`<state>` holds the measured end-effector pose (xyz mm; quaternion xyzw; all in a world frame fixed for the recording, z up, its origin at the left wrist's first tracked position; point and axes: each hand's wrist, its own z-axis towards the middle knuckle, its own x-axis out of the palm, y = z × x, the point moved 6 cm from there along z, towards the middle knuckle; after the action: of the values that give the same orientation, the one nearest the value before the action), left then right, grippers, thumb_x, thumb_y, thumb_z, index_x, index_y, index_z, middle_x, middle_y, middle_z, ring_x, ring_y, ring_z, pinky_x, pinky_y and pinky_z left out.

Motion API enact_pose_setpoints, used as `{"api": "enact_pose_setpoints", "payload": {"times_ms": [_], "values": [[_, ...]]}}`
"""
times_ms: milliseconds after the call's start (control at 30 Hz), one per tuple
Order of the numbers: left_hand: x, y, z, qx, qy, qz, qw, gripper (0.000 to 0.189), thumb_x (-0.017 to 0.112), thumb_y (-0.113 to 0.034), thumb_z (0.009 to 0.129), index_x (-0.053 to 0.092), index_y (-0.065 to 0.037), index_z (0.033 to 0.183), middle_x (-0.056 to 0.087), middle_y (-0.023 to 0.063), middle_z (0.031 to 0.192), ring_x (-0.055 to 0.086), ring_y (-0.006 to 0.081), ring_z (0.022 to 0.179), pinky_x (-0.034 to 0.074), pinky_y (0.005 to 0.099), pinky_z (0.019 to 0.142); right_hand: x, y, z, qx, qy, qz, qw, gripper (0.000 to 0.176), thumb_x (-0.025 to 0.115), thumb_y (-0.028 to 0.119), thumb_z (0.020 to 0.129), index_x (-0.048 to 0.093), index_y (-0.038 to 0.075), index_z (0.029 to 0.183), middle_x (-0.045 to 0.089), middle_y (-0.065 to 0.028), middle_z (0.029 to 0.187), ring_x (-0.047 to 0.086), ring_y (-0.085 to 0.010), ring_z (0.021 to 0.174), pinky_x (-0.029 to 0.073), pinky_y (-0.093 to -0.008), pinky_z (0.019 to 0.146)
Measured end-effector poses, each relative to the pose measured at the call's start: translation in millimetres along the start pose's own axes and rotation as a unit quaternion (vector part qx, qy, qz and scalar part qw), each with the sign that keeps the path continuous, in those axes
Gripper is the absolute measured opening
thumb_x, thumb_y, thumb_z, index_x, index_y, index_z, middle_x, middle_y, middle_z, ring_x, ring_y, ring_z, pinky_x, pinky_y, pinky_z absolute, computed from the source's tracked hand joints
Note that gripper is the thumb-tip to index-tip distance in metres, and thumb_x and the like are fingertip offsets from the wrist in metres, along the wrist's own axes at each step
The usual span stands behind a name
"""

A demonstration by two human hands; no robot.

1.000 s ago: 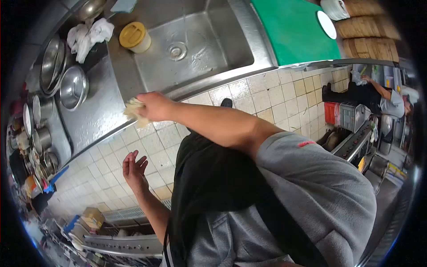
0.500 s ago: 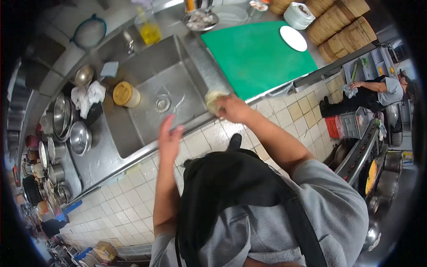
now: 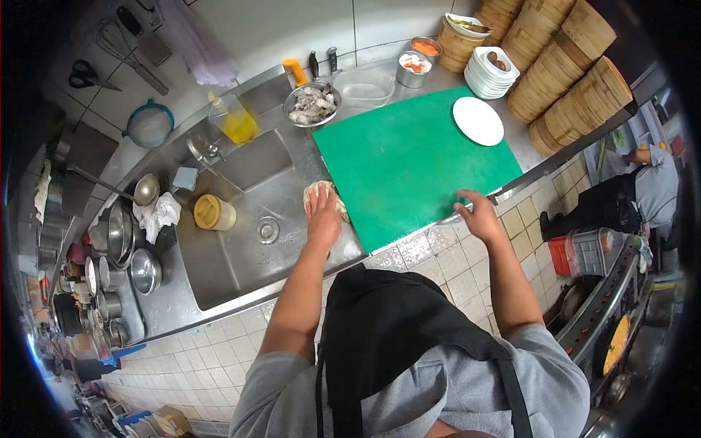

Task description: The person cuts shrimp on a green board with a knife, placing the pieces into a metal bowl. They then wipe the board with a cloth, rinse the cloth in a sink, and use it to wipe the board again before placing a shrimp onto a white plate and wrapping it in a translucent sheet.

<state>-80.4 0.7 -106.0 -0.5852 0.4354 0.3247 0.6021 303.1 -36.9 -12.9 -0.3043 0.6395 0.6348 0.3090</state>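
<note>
My left hand [image 3: 323,213] lies with its fingers spread on a crumpled pale cloth [image 3: 342,207], on the steel strip between the sink and the green cutting board [image 3: 409,171]. Over the board's right front edge hovers my right hand [image 3: 478,213], fingers apart and empty. A white oval plate [image 3: 478,121] rests on the board's far right corner. Behind the board's left corner stands a steel bowl of what looks like raw seafood [image 3: 312,105].
The sink [image 3: 248,252] at left holds a yellow-lidded container [image 3: 215,213]. Bamboo steamers [image 3: 577,106] and stacked white dishes [image 3: 491,73] stand at the back right. Steel bowls [image 3: 145,271] sit left of the sink. Another person [image 3: 628,193] stands at far right.
My left hand has moved from above the sink onto the cloth. My right hand has let go of the cloth and moved right, to the board's front edge. The view has shifted.
</note>
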Motion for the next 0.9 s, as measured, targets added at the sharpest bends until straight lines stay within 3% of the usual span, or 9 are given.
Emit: {"api": "enact_pose_setpoints", "payload": {"times_ms": [233, 333, 400, 567, 600, 633, 667, 767, 900], "values": [[-35.4, 50.9, 29.0, -0.042, -0.032, -0.202, 0.978, 0.057, 0.059, -0.014, 0.093, 0.046, -0.006, 0.148, 0.031, 0.0154, 0.158, 0.023, 0.0353, 0.145, 0.021, 0.0455, 0.119, -27.7, -33.9, 98.4, -0.017, -0.096, -0.084, 0.992, 0.046, 0.073, 0.022, 0.089, 0.063, 0.004, 0.13, 0.051, -0.0268, 0.142, 0.05, -0.0422, 0.131, 0.04, -0.0451, 0.11], [-60.7, 151.2, 43.6, -0.185, -0.224, -0.511, 0.809, 0.032, 0.057, -0.012, 0.099, 0.062, -0.005, 0.129, 0.067, 0.0074, 0.117, 0.064, 0.0202, 0.103, 0.053, 0.0346, 0.092, -34.2, -66.6, 147.8, 0.015, -0.084, -0.165, 0.983, 0.059, 0.07, 0.024, 0.091, 0.05, 0.004, 0.143, 0.03, -0.0295, 0.157, 0.032, -0.0452, 0.144, 0.031, -0.0471, 0.118], [-111.6, 209.9, 34.1, -0.224, -0.407, -0.676, 0.572, 0.016, 0.059, -0.008, 0.097, 0.067, -0.004, 0.11, 0.068, 0.0056, 0.088, 0.067, 0.0191, 0.08, 0.057, 0.0348, 0.074, -26.7, -88.6, 170.2, 0.047, -0.021, -0.199, 0.979, 0.067, 0.067, 0.03, 0.094, 0.041, 0.003, 0.149, 0.026, -0.0293, 0.158, 0.023, -0.0529, 0.145, 0.026, -0.0509, 0.12], [-166.8, 294.7, 62.2, -0.292, -0.35, -0.556, 0.695, 0.011, 0.065, -0.01, 0.091, 0.064, -0.004, 0.1, 0.06, 0.0036, 0.067, 0.057, 0.0179, 0.051, 0.048, 0.0334, 0.043, 3.0, -113.3, 185.7, 0.018, 0.006, -0.182, 0.983, 0.063, 0.067, 0.026, 0.093, 0.045, 0.0, 0.146, 0.047, -0.0237, 0.147, 0.042, -0.0396, 0.138, 0.031, -0.047, 0.117], [-176.1, 294.7, 74.8, -0.314, -0.332, -0.51, 0.729, 0.01, 0.069, -0.012, 0.089, 0.067, -0.005, 0.094, 0.063, 0.0041, 0.069, 0.06, 0.0166, 0.055, 0.048, 0.0336, 0.046, 5.1, -106.9, 183.0, 0.023, 0.001, -0.166, 0.986, 0.059, 0.066, 0.023, 0.093, 0.047, 0.0, 0.144, 0.049, -0.0232, 0.145, 0.043, -0.0391, 0.137, 0.033, -0.046, 0.116], [-150.0, 330.6, 101.6, -0.153, -0.309, -0.651, 0.676, 0.009, 0.071, -0.014, 0.089, 0.069, -0.006, 0.089, 0.068, 0.0054, 0.075, 0.062, 0.0178, 0.058, 0.049, 0.0354, 0.05, 7.3, -102.1, 177.0, 0.003, 0.0, -0.166, 0.986, 0.059, 0.066, 0.021, 0.093, 0.047, 0.003, 0.146, 0.051, -0.0229, 0.143, 0.044, -0.0395, 0.135, 0.033, -0.0474, 0.115], [-162.6, 306.5, 103.2, -0.362, -0.324, -0.378, 0.788, 0.017, 0.073, -0.023, 0.09, 0.071, -0.006, 0.091, 0.071, 0.0088, 0.08, 0.065, 0.0216, 0.065, 0.052, 0.0373, 0.059, 11.7, -97.0, 170.6, -0.004, 0.009, -0.178, 0.984, 0.059, 0.066, 0.019, 0.092, 0.047, 0.005, 0.146, 0.05, -0.023, 0.144, 0.045, -0.0404, 0.134, 0.034, -0.0484, 0.114], [-168.7, 291.5, 118.3, -0.28, -0.446, -0.229, 0.818, 0.051, 0.062, -0.052, 0.094, 0.069, -0.002, 0.101, 0.071, 0.0185, 0.086, 0.066, 0.0344, 0.079, 0.053, 0.0452, 0.077, 33.9, -71.8, 144.6, -0.053, 0.036, -0.159, 0.985, 0.06, 0.067, 0.012, 0.089, 0.048, 0.009, 0.146, 0.051, -0.0225, 0.144, 0.046, -0.0418, 0.131, 0.035, -0.0505, 0.111], [-91.0, 359.8, 156.9, -0.37, -0.365, -0.372, 0.769, 0.059, 0.052, -0.055, 0.097, 0.066, 0.001, 0.106, 0.07, 0.0214, 0.094, 0.066, 0.0363, 0.082, 0.052, 0.0465, 0.081, 66.0, -18.5, 82.0, -0.18, 0.052, -0.129, 0.974, 0.06, 0.066, 0.003, 0.084, 0.052, 0.008, 0.143, 0.053, -0.0191, 0.142, 0.046, -0.0413, 0.132, 0.034, -0.0501, 0.113]]}}
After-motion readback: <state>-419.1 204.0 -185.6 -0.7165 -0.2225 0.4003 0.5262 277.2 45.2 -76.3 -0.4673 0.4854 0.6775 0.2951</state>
